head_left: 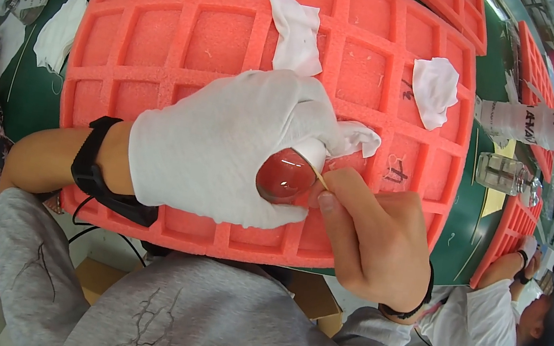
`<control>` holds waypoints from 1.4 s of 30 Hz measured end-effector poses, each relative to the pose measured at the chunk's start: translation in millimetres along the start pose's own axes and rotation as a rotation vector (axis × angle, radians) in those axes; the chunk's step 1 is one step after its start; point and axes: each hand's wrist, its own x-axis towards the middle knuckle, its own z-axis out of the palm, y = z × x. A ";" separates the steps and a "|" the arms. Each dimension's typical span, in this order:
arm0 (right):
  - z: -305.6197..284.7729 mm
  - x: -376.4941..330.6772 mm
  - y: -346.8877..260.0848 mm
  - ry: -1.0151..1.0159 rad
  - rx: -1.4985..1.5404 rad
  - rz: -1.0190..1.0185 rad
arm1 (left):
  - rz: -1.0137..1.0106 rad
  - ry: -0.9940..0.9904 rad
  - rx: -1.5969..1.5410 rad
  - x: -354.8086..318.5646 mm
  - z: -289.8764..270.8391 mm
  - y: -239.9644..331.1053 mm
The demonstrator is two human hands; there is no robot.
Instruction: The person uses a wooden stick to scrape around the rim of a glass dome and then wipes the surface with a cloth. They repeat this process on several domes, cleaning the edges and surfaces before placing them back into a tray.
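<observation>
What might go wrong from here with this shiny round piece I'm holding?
The round piece looks smooth, so it might slip from the gloved left hand onto the foam tray. The thin stick is close to its edge and could scratch it if pressed hard. The right hand is bare and near the piece, so a touch might leave smudges.
</observation>
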 end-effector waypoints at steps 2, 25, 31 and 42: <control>1.7 -0.4 -3.2 0.022 -0.031 -0.004 | -0.008 -0.008 -0.001 0.3 0.5 -0.1; 1.9 8.7 -7.5 0.041 0.054 0.053 | 0.021 0.030 0.028 3.1 1.4 -0.2; -0.9 7.5 0.1 0.036 0.154 0.052 | 0.035 0.028 -0.006 2.5 0.2 -3.2; -11.3 12.7 -5.0 -0.036 0.157 0.094 | 0.002 -0.004 -0.023 1.0 2.5 -6.7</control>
